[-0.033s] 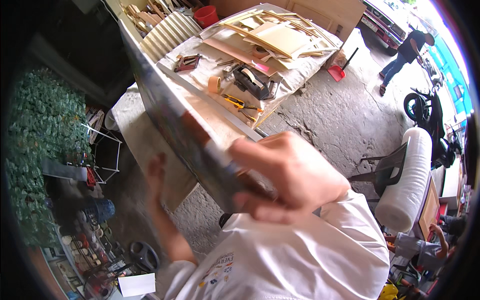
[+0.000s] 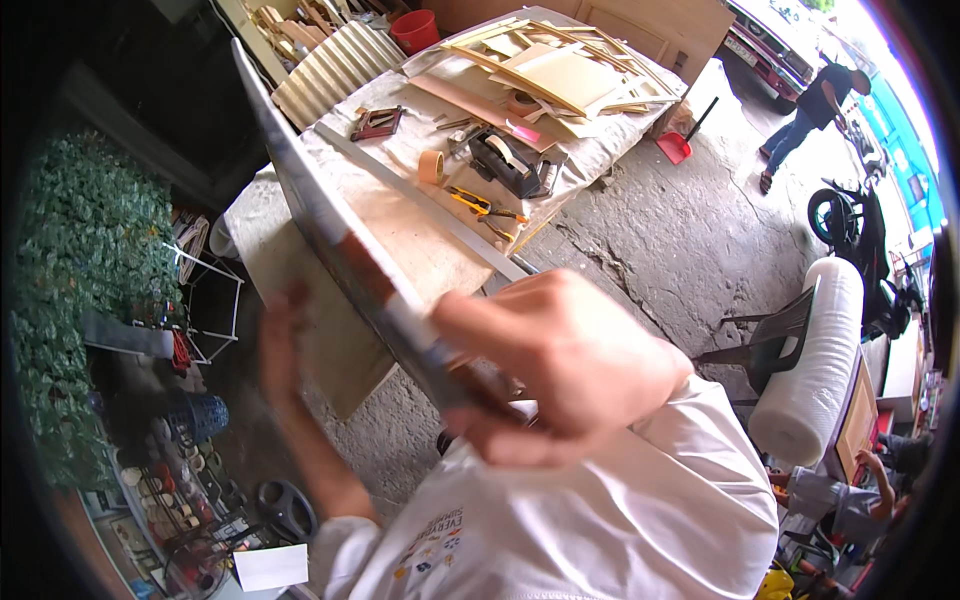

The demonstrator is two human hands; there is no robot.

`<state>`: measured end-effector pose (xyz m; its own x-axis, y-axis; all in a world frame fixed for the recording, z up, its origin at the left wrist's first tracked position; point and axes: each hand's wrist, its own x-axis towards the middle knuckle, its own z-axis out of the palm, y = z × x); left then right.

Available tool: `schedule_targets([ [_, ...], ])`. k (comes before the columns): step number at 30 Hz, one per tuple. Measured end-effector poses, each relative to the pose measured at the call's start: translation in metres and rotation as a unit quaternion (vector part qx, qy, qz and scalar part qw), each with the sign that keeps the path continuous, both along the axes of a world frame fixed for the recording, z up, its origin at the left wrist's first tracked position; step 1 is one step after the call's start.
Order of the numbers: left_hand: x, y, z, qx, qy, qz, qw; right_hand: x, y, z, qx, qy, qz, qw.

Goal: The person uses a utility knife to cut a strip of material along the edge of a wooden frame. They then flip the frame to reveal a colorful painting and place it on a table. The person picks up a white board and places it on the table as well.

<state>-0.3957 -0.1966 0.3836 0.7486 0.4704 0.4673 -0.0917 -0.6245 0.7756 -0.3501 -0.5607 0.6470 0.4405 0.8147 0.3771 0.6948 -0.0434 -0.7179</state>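
My right hand (image 2: 565, 365) grips the near lower end of a long flat picture panel (image 2: 335, 235), its fingers closed around the edge. The panel is tilted and seen nearly edge-on, with a pale rim and a blurred patchwork of blue, brown and white. On the panel's left side, my left hand (image 2: 283, 315) is raised and apart from it, blurred, with fingers stretched up and nothing visible in them. Beyond the panel lies a worktable, where a metal straightedge (image 2: 430, 205), a yellow utility knife (image 2: 470, 200), a tape roll (image 2: 430, 167) and a black tape dispenser (image 2: 503, 165) rest.
Wooden frames and boards (image 2: 570, 75) are piled at the table's far end. A red dustpan (image 2: 675, 148) stands on the concrete floor. To the right are a bubble-wrap roll (image 2: 810, 360), a dark chair (image 2: 770, 335), a motorcycle (image 2: 855, 230) and a person (image 2: 820, 105). Green leafy sheeting (image 2: 85, 300) hangs left.
The panel has swung slightly left and down with my right hand on it. My left hand has moved left, farther from the panel.
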Motion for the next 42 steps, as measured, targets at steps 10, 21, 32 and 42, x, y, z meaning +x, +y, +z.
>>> schedule_targets([
  [10, 0.028, 0.011, 0.311, 0.076, 0.266, -0.07, 0.958, -0.037, 0.094, -0.005, 0.141, -0.089, 0.117, 0.979],
  [21, -0.022, 0.048, 0.316, 0.1, 0.347, 0.006, 0.932, 0.409, -0.013, -0.351, -0.048, 0.135, -0.407, 0.902],
  [32, -0.043, -0.002, 0.311, 0.194, 0.517, 0.25, 0.796, 0.589, -0.08, -0.506, -0.149, 0.066, -0.334, 0.928],
  [42, -0.095, 0.004, 0.286, 0.136, 0.458, 0.322, 0.817, 0.656, -0.066, -0.512, -0.16, 0.238, -0.076, 0.955],
])
